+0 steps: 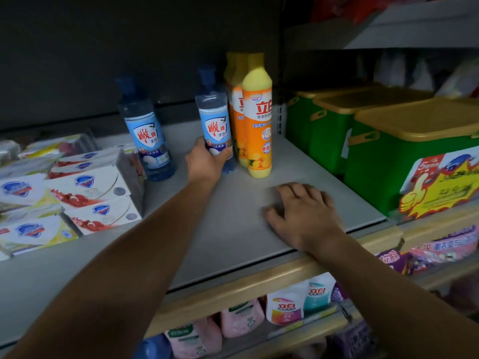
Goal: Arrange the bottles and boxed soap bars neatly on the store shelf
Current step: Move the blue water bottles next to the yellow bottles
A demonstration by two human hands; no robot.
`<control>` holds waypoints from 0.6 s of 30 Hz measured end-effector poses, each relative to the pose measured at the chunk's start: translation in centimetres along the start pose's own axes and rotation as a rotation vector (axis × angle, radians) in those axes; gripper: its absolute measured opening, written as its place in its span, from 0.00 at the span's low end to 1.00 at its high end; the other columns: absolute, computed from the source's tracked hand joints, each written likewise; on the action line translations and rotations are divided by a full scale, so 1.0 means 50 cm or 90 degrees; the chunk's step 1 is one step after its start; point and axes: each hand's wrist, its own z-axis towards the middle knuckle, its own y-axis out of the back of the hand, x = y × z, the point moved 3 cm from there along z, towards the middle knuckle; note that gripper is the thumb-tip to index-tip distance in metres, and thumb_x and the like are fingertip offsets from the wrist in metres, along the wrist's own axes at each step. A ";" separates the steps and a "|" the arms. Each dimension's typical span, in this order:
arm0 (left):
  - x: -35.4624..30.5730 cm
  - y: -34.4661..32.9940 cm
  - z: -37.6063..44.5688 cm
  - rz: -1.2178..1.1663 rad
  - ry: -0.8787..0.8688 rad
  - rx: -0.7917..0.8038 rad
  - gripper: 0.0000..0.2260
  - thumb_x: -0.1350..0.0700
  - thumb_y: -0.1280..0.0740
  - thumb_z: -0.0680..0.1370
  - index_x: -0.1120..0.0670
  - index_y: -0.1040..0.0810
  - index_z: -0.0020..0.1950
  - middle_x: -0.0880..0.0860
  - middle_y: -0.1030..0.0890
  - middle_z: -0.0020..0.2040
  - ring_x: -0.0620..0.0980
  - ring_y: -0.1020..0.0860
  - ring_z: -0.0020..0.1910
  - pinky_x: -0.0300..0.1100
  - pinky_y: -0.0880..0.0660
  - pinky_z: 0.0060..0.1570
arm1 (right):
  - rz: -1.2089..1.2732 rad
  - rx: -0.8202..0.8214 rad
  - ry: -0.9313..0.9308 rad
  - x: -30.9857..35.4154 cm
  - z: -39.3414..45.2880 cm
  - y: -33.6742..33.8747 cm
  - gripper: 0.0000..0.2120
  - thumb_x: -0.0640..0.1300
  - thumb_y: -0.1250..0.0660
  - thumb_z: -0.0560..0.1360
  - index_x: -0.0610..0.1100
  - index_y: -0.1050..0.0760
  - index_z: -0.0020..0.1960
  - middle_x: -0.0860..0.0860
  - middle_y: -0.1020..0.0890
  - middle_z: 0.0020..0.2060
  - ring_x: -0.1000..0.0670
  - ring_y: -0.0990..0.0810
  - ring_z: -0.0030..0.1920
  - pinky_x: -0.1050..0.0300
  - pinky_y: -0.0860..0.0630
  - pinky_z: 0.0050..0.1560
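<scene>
My left hand (206,161) grips the lower part of a clear blue bottle (213,117) that stands upright on the grey shelf (233,229), right beside a row of yellow-orange bottles (258,117). A second blue bottle (149,133) stands alone further left. Boxed soap bars (88,187) lie stacked in piles at the left of the shelf. My right hand (303,213) rests flat on the shelf near its front edge, holding nothing.
Green tubs with gold lids (388,141) fill the right part of the shelf, one carrying a yellow price sign (440,187). Detergent pouches (285,304) sit on the shelf below. A dark back panel closes the rear.
</scene>
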 end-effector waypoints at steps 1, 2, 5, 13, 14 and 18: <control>0.002 -0.007 0.011 0.002 0.003 0.000 0.26 0.49 0.25 0.72 0.55 0.27 0.66 0.53 0.20 0.61 0.49 0.21 0.58 0.37 0.29 0.52 | 0.000 -0.002 -0.001 0.000 -0.001 0.000 0.29 0.64 0.52 0.78 0.51 0.39 0.74 0.50 0.35 0.73 0.44 0.40 0.73 0.43 0.46 0.74; 0.003 -0.014 0.022 0.003 0.006 0.000 0.26 0.49 0.25 0.72 0.55 0.27 0.66 0.53 0.20 0.62 0.49 0.21 0.58 0.39 0.28 0.53 | 0.001 -0.003 -0.002 0.001 -0.001 -0.001 0.29 0.64 0.53 0.78 0.51 0.39 0.74 0.51 0.35 0.72 0.44 0.40 0.73 0.43 0.46 0.74; 0.008 -0.027 0.050 0.014 0.016 -0.011 0.25 0.49 0.25 0.72 0.55 0.26 0.65 0.53 0.20 0.61 0.50 0.21 0.57 0.41 0.28 0.53 | 0.002 -0.008 -0.008 0.003 0.003 -0.002 0.29 0.65 0.52 0.78 0.52 0.39 0.73 0.51 0.35 0.72 0.44 0.40 0.73 0.43 0.46 0.74; 0.013 -0.045 0.063 0.018 0.008 -0.031 0.25 0.47 0.25 0.71 0.54 0.25 0.65 0.51 0.19 0.59 0.48 0.21 0.55 0.37 0.29 0.50 | 0.010 -0.004 -0.015 0.002 0.004 -0.002 0.28 0.64 0.52 0.78 0.51 0.37 0.72 0.51 0.34 0.71 0.44 0.39 0.72 0.43 0.46 0.74; 0.013 -0.046 0.063 0.019 0.007 -0.027 0.25 0.47 0.25 0.71 0.53 0.25 0.65 0.51 0.19 0.59 0.47 0.21 0.54 0.37 0.29 0.49 | 0.011 -0.002 -0.016 0.002 0.004 -0.001 0.28 0.64 0.52 0.77 0.51 0.37 0.72 0.51 0.34 0.71 0.44 0.39 0.72 0.43 0.46 0.74; 0.009 -0.048 0.065 0.023 0.007 -0.020 0.26 0.47 0.24 0.70 0.54 0.25 0.65 0.51 0.19 0.59 0.46 0.21 0.53 0.38 0.28 0.50 | 0.013 -0.005 -0.014 0.004 0.002 0.001 0.29 0.65 0.52 0.78 0.51 0.38 0.72 0.51 0.35 0.71 0.44 0.40 0.73 0.43 0.46 0.74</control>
